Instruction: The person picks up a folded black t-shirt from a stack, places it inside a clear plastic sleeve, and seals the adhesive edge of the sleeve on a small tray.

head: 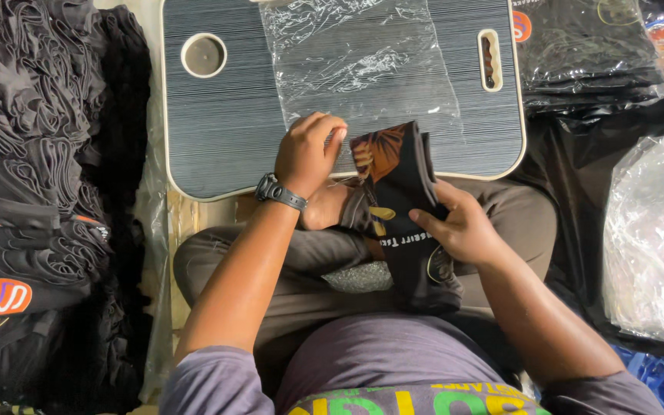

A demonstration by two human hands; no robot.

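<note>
Evidently the right hand gripped the folded black shirt upright, fingers pressed against it. The left hand, fingers curled, pinched the clear bag mouth on the lap desk, keeping it open.

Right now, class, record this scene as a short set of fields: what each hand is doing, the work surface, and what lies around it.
left hand: left hand, wristwatch on the wrist, fingers on the mouth edge of the clear plastic bag
right hand: right hand grips the folded black garment with an orange print
work surface: dark striped lap tray with a round cup recess and a handle slot; the bag lies flat on it
to the left: heap of folded black garments
to the right: bagged black garments; crumpled clear plastic
</note>
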